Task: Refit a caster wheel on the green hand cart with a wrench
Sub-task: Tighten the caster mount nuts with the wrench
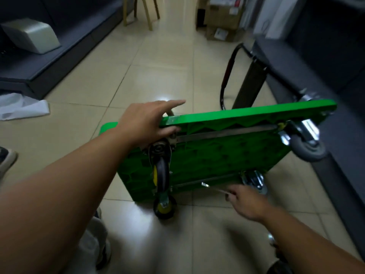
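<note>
Glossy beige floor tiles (158, 66), dark seating (59, 56) at both sides. Green hand cart (227, 155) stands tipped on its long edge mid-frame, underside toward camera, handle (227, 76) at upper right. Left grip (146, 123) steadies the top edge beside the upper-left caster (161, 169), fingers nearly straight, thumb beneath. Right grip (245, 200) curls round the wrench (213, 187), lower right. Likely tightening stage; next calls for seating the wrench head on a mounting nut. Count: four casters (308, 149), one wrench, one cart
</note>
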Action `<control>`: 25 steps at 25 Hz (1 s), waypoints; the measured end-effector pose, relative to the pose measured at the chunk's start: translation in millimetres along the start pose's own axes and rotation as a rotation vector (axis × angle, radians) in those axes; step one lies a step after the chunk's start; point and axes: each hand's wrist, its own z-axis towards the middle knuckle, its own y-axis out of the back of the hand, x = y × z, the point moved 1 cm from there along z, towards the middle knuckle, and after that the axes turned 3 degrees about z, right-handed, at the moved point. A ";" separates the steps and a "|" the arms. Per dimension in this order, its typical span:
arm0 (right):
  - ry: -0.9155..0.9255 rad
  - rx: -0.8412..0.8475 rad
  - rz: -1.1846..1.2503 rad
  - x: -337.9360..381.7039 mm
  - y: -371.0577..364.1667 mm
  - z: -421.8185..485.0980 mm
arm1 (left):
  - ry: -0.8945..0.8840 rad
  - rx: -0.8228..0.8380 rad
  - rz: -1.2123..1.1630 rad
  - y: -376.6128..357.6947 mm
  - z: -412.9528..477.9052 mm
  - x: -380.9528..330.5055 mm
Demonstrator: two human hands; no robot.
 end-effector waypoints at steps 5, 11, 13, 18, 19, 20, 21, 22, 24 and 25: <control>0.178 -0.250 0.021 35.5 106.7 -62.8 | -0.003 0.127 0.005 6.7 -37.0 1.5; 0.284 -0.310 0.038 59.0 94.2 -46.4 | 0.040 0.139 -0.065 2.7 -38.5 3.8; 0.344 -0.383 -0.034 70.7 87.9 -28.1 | 0.045 0.128 -0.093 4.2 -38.2 3.2; 0.443 -0.501 -0.032 87.5 88.1 17.5 | -0.008 0.209 -0.153 9.5 -20.6 21.7; 0.481 -0.513 -0.138 87.8 85.5 24.3 | -0.037 0.226 -0.153 7.3 -14.7 22.3; 0.520 -0.526 -0.225 87.5 81.1 29.9 | -0.061 0.243 -0.150 4.4 -9.6 21.4; 0.546 -0.541 -0.277 87.2 77.5 35.4 | -0.077 0.256 -0.145 1.4 -5.0 20.1; 0.562 -0.556 -0.300 87.2 73.7 40.7 | -0.084 0.258 -0.138 -1.6 -1.3 19.5; 0.557 -0.587 -0.292 87.3 66.9 49.1 | -0.082 0.244 -0.122 -4.9 2.1 21.1; 0.557 -0.602 -0.288 87.5 64.8 50.9 | -0.074 0.236 -0.113 -5.2 2.4 22.2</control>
